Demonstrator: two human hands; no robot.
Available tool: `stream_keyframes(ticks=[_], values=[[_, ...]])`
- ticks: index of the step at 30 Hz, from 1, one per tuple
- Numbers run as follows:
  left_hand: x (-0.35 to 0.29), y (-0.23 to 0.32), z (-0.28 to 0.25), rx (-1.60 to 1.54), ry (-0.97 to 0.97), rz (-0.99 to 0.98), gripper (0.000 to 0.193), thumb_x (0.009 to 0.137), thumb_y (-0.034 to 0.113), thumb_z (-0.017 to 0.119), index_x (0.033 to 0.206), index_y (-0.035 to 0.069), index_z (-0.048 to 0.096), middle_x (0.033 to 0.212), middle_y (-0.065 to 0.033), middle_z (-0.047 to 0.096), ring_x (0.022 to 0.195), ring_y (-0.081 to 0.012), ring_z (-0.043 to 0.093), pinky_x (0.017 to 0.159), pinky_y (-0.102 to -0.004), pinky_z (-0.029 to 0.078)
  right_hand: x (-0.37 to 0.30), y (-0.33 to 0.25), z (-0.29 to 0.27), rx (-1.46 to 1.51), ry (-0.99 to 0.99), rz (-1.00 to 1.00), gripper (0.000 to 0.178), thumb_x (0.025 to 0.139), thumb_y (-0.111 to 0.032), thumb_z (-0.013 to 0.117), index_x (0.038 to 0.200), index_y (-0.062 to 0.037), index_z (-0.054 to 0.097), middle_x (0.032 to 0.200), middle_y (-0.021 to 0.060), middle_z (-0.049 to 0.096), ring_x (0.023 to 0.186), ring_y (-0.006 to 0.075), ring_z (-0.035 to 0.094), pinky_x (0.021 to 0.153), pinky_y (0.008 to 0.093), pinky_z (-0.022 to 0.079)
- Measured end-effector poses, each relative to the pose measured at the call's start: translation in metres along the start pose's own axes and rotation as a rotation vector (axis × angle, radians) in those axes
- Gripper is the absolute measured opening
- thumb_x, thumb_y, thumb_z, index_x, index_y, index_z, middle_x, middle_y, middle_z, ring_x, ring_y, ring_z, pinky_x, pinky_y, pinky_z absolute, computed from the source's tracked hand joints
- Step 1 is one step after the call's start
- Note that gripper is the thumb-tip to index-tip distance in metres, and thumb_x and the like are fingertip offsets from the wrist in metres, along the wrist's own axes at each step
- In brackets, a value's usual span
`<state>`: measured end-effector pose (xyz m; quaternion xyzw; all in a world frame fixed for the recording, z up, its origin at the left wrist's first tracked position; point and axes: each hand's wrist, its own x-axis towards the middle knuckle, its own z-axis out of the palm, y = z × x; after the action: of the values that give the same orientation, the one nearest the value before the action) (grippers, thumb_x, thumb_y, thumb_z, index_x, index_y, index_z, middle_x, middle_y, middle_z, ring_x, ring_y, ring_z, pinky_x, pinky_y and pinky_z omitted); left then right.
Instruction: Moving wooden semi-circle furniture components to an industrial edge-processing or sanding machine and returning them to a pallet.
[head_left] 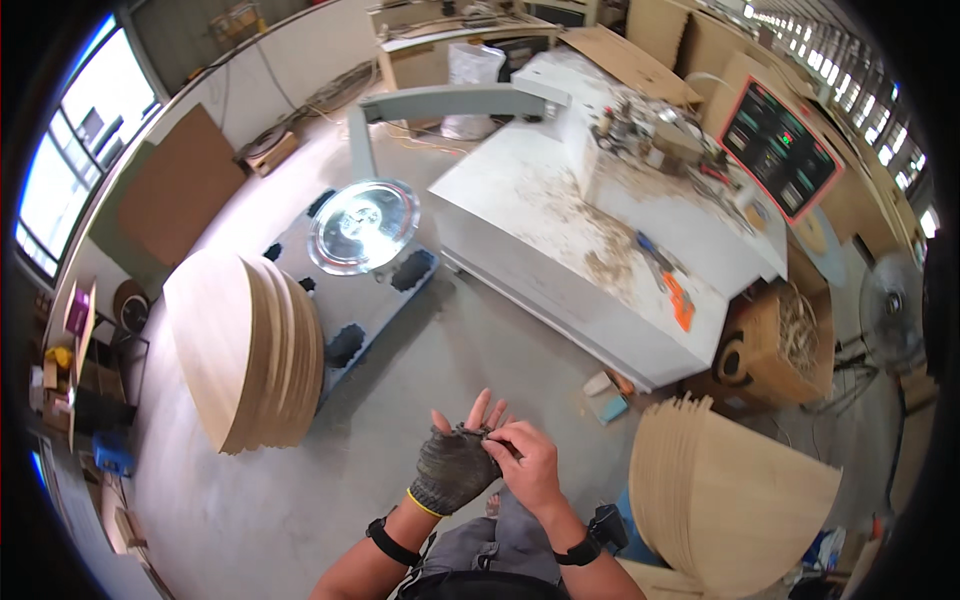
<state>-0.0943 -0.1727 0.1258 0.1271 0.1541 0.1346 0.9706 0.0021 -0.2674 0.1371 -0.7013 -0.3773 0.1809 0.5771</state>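
Observation:
My left hand (482, 410) wears a dark grey work glove (450, 478) with a yellow edge at the wrist. Its bare fingertips stick out past the glove, spread apart, with the hand holding nothing. My right hand (530, 468) is bare. Its thumb and fingers pinch the glove's edge near the base of the left fingers. Both hands are in front of my body, over the grey floor (420, 360). Watch-like bands circle both wrists, and the right one (606, 528) carries a bulky black device.
Stacked curved wooden sheets (215, 350) stand at left; another stack (760, 490) is at right. A shiny disc (335, 255) hangs from a grey arm (450, 103). The dusty white machine (540, 215) bears an orange-handled tool (681, 303). A cardboard box (775, 345) stands beside it.

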Motion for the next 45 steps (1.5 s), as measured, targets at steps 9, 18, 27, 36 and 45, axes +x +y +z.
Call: stream_keyframes(ticks=[9, 18, 27, 36, 45], values=[[0.062, 0.107, -0.052, 0.732, 0.223, 0.180, 0.074, 0.095, 0.059, 0.018, 0.151, 0.010, 0.015, 0.153, -0.0122, 0.025, 0.140, -0.0204, 0.024, 0.113, -0.0359, 0.016, 0.132, 0.020, 0.093, -0.121, -0.267, -0.094, 0.005, 0.082, -0.004, 0.062, 0.084, 0.0000, 0.061, 0.082, 0.0166, 0.061, 0.074, 0.0371, 0.060, 0.066, 0.0419, 0.047], [0.066, 0.225, -0.118, 0.790, 0.468, 0.404, 0.062, 0.102, 0.045, 0.012, 0.151, 0.006, 0.013, 0.154, -0.0184, 0.018, 0.144, -0.0246, 0.015, 0.115, -0.0334, 0.011, 0.234, 0.008, 0.222, -0.098, -0.711, -0.130, 0.006, 0.087, -0.005, 0.052, 0.089, -0.0005, 0.050, 0.086, 0.0210, 0.055, 0.080, 0.0423, 0.054, 0.068, 0.0471, 0.043], [-0.020, 0.390, -0.163, 0.796, 0.507, 0.688, 0.072, 0.098, 0.057, 0.013, 0.151, 0.011, 0.002, 0.155, -0.0151, 0.017, 0.141, -0.0272, 0.023, 0.116, -0.0400, 0.009, 0.277, -0.058, 0.409, 0.051, -0.960, -0.363, 0.008, 0.088, -0.002, 0.051, 0.095, 0.0002, 0.047, 0.089, 0.0227, 0.052, 0.082, 0.0425, 0.052, 0.071, 0.0465, 0.042], [-0.150, 0.568, -0.186, -0.412, 0.080, 0.885, 0.082, 0.085, 0.071, 0.040, 0.149, 0.024, 0.020, 0.156, -0.0076, 0.016, 0.143, -0.0297, 0.015, 0.112, -0.0637, 0.012, 0.242, -0.167, 0.530, 0.130, -1.294, -0.183, 0.009, 0.082, 0.001, 0.058, 0.088, -0.0012, 0.052, 0.086, 0.0118, 0.054, 0.077, 0.0229, 0.056, 0.070, 0.0309, 0.046], [-0.180, 0.579, -0.156, -0.292, 0.028, 0.961, 0.088, 0.083, 0.073, 0.042, 0.150, 0.022, 0.018, 0.156, -0.0074, 0.015, 0.144, -0.0282, 0.013, 0.113, -0.0590, 0.012, 0.265, -0.188, 0.552, -0.026, -0.934, -0.625, 0.007, 0.077, 0.001, 0.065, 0.082, 0.0001, 0.060, 0.081, 0.0118, 0.062, 0.069, 0.0250, 0.060, 0.063, 0.0317, 0.048]])
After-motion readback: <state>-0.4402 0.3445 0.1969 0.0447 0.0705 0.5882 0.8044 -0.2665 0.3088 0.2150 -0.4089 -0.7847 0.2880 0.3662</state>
